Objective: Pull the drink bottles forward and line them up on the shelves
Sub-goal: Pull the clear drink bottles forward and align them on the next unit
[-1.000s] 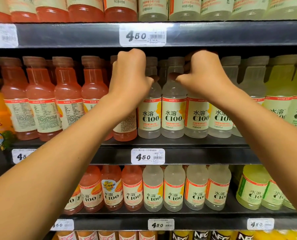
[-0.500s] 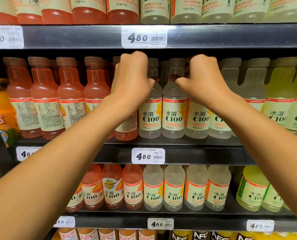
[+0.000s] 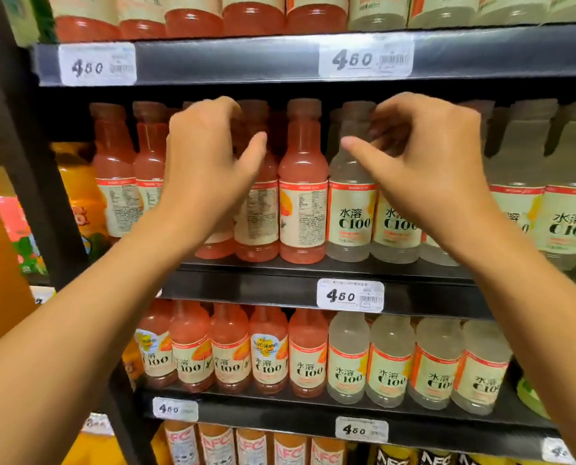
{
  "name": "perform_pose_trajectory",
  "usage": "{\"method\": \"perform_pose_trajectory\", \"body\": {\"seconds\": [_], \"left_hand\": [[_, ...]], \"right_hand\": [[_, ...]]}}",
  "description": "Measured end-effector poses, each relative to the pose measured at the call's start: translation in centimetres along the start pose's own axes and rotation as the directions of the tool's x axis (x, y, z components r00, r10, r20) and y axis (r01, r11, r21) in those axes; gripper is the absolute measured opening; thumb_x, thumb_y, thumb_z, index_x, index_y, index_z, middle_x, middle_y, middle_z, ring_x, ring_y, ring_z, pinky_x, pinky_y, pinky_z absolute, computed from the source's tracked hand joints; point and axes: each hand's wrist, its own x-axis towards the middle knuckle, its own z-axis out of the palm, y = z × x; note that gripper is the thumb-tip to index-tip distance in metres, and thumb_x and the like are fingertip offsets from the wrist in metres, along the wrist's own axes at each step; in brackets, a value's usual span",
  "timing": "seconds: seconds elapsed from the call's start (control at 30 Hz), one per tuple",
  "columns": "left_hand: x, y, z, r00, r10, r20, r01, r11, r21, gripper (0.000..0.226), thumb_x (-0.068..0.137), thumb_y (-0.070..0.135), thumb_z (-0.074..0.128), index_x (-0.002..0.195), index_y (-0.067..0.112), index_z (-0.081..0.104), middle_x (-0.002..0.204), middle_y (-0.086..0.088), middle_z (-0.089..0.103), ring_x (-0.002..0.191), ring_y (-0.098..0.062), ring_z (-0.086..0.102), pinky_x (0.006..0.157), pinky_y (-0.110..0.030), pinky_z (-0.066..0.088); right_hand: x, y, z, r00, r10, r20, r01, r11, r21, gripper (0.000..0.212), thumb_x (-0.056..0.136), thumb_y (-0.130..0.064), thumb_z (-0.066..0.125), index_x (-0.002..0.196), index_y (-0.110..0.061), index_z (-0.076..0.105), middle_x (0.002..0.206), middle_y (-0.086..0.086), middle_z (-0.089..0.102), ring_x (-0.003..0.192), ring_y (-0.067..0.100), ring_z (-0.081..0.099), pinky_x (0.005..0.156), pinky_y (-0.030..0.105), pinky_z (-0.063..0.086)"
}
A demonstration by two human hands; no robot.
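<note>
Looked about halfway: lower shelf (image 3: 280, 407) rows sat tidy at the edge, while left hand (image 3: 206, 162) and right hand (image 3: 424, 162), fingers curled, reached among middle-shelf C100 bottles (image 3: 301, 182), grip unclear.

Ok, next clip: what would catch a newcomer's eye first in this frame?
Two bare arms reach up to the middle shelf, the left hand over the pink bottles and the right hand over the clear bottles, fingers curled around the bottle necks. Next come the tight rows of pink and clear drinks on every shelf, and the white price tags on the dark shelf edges.
</note>
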Motion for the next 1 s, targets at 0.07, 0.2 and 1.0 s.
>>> {"method": "perform_pose_trajectory", "body": {"seconds": [0.07,0.2,1.0], "left_hand": [[0.4,-1.2,0.0,1.0,-0.005,0.025,0.005,1.0,0.001,0.039,0.086,0.046,0.057,0.097,0.009,0.064,0.091,-0.007,0.068,0.088,-0.025,0.063,0.079,-0.043,0.05],[1.0,-3.1,0.1,0.997,0.008,0.083,-0.005,0.999,-0.038,0.044,0.085,0.051,0.058,0.096,0.008,0.062,0.088,-0.008,0.066,0.089,-0.028,0.061,0.078,-0.044,0.051],[2.8,-3.3,1.2,0.986,-0.049,0.161,0.066,0.992,-0.104,0.042,0.081,0.042,0.067,0.063,0.014,0.041,0.061,-0.001,0.044,0.07,-0.028,0.049,0.057,-0.031,0.029]], "right_hand": [[0.5,-1.9,1.7,0.999,0.011,0.036,-0.011,1.0,-0.001,0.034,0.083,-0.043,0.073,0.102,-0.016,0.071,0.083,-0.003,0.07,0.077,0.007,0.065,0.08,0.029,0.054],[1.3,-3.8,3.9,0.998,0.054,0.039,-0.05,0.996,-0.077,0.035,0.08,-0.047,0.073,0.098,-0.017,0.073,0.089,-0.003,0.073,0.082,0.007,0.067,0.082,0.03,0.054],[3.5,-3.9,6.1,0.98,0.186,0.073,-0.164,0.958,-0.238,0.042,0.071,-0.048,0.069,0.082,-0.008,0.067,0.081,0.011,0.067,0.081,0.027,0.063,0.066,0.038,0.052]]}}
